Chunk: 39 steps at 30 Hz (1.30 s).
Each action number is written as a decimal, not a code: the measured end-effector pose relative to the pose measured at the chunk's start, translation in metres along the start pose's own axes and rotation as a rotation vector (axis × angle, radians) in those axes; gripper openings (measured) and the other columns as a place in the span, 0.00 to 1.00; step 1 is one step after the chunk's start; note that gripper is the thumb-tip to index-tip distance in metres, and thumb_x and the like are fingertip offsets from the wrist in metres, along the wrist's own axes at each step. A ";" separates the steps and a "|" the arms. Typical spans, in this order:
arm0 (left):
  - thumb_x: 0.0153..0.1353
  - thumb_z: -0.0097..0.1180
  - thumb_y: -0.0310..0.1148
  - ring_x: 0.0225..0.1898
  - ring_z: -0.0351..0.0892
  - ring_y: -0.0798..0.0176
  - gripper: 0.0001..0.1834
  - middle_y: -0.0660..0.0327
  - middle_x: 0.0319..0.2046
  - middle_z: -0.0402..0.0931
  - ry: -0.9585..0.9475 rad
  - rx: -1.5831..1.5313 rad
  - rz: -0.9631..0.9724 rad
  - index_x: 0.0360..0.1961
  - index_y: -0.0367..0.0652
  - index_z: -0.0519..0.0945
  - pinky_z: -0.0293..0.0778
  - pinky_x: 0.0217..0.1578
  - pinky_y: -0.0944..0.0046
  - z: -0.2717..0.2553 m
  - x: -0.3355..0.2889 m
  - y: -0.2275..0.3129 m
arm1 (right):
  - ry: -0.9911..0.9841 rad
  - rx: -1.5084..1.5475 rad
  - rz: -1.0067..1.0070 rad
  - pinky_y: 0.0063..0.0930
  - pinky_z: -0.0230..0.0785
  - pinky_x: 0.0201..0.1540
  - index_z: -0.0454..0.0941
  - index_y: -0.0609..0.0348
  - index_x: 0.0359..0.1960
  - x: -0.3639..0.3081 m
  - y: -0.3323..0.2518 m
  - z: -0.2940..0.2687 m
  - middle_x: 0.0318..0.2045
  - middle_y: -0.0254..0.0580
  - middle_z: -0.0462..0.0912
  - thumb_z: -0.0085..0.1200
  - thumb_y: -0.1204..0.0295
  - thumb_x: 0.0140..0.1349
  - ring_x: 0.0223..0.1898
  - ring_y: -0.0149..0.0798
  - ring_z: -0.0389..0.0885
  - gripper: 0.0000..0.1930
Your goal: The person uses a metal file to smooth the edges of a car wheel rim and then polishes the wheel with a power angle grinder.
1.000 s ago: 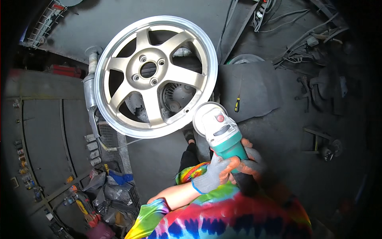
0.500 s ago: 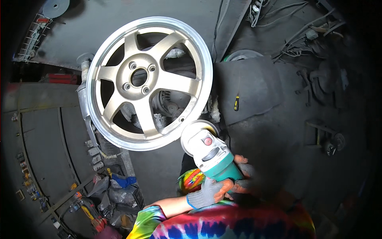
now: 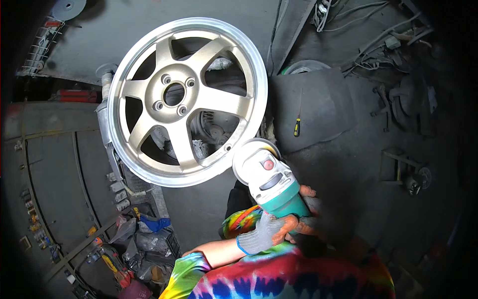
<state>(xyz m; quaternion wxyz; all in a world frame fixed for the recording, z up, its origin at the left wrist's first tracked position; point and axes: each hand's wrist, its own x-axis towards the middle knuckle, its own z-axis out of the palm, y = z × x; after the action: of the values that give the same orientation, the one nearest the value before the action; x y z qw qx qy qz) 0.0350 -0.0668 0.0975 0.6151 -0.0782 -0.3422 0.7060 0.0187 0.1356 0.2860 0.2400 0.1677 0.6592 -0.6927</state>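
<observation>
Both my gloved hands grip a green and white angle grinder [image 3: 281,194]. My left hand [image 3: 274,230], in a grey glove with orange fingers, is closed round the rear of its green body. Partly in shadow, my right hand [image 3: 309,207] wraps the far right side of the body. The grinder's round disc and guard [image 3: 245,159] lie against or just over the lower right rim of a gold alloy wheel [image 3: 169,119] with a silver lip; whether they touch I cannot tell. The wheel's open spokes show machinery behind it.
A screwdriver [image 3: 297,127] with a yellow and black handle lies on a dark grey sheet [image 3: 323,109] to the right. Loose cables [image 3: 368,55] run at the back right. Bags and a crate [image 3: 154,244] sit at lower left, near a metal frame [image 3: 79,174].
The grinder and both hands have moved slightly up and to the right, so its disc sits further along the wheel's rim. My grip stays the same.
</observation>
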 end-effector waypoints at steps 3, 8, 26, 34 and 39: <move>0.70 0.56 0.49 0.46 0.84 0.40 0.40 0.29 0.56 0.70 -0.040 -0.011 -0.023 0.69 0.28 0.58 0.80 0.47 0.43 0.001 0.013 0.000 | -0.051 -0.348 -0.015 0.30 0.66 0.42 0.76 0.63 0.50 -0.002 0.017 -0.015 0.33 0.34 0.78 0.69 0.60 0.58 0.36 0.31 0.75 0.25; 0.73 0.51 0.45 0.35 0.86 0.41 0.44 0.21 0.53 0.68 0.012 -0.029 -0.039 0.75 0.33 0.41 0.84 0.38 0.48 0.006 0.017 0.004 | -0.090 -0.158 -0.083 0.29 0.66 0.43 0.75 0.64 0.50 0.000 0.042 -0.009 0.34 0.34 0.79 0.67 0.61 0.60 0.37 0.31 0.75 0.24; 0.72 0.47 0.47 0.42 0.85 0.54 0.36 0.41 0.52 0.75 0.633 0.568 0.207 0.73 0.37 0.55 0.83 0.27 0.59 0.069 0.062 -0.016 | -0.111 -0.091 -0.098 0.25 0.67 0.52 0.69 0.64 0.60 -0.003 0.050 -0.007 0.40 0.35 0.79 0.59 0.59 0.67 0.46 0.31 0.74 0.27; 0.71 0.49 0.35 0.40 0.85 0.61 0.30 0.50 0.50 0.79 0.816 0.870 0.328 0.71 0.37 0.61 0.79 0.24 0.69 0.088 0.070 -0.027 | -0.242 0.424 0.089 0.29 0.69 0.56 0.72 0.63 0.57 -0.003 0.079 -0.005 0.42 0.35 0.79 0.57 0.58 0.71 0.48 0.33 0.76 0.23; 0.71 0.51 0.34 0.40 0.86 0.57 0.32 0.46 0.51 0.77 0.844 0.920 0.190 0.72 0.36 0.56 0.80 0.22 0.65 0.073 0.059 -0.016 | -0.470 0.187 -0.199 0.22 0.67 0.55 0.73 0.60 0.55 0.017 0.059 -0.046 0.49 0.37 0.77 0.51 0.52 0.71 0.52 0.29 0.74 0.24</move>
<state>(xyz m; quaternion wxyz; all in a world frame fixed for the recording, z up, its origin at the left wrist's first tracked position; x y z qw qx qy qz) -0.0047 -0.0407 0.1804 0.6025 -0.1073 0.2769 0.7408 0.0335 0.1789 0.2246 0.3003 -0.0418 0.5317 -0.7908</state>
